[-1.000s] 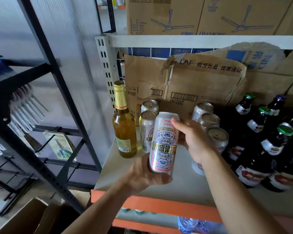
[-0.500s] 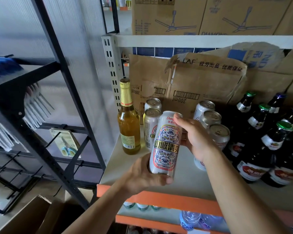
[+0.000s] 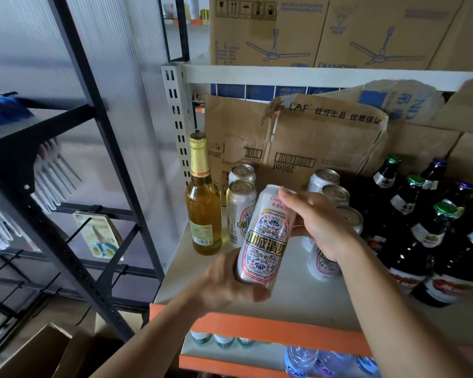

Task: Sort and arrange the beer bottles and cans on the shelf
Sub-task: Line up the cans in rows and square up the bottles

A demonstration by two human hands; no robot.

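A tall patterned silver beer can hangs tilted above the white shelf. My left hand grips its base from below, and my right hand grips its top and right side. Behind it stand two matching cans next to a clear bottle of golden beer. Further cans form a row to the right, partly hidden by my right hand. Several dark bottles with green and purple caps fill the right side.
Torn cardboard boxes lean at the back of the shelf. Fan cartons sit on the level above. Water bottles lie under the orange shelf edge. A black rack with hanging packets stands to the left.
The can has tilted, its top leaning to the right, while both hands keep hold of it. The camera has drifted slightly, shifting the shelf rightward in view.
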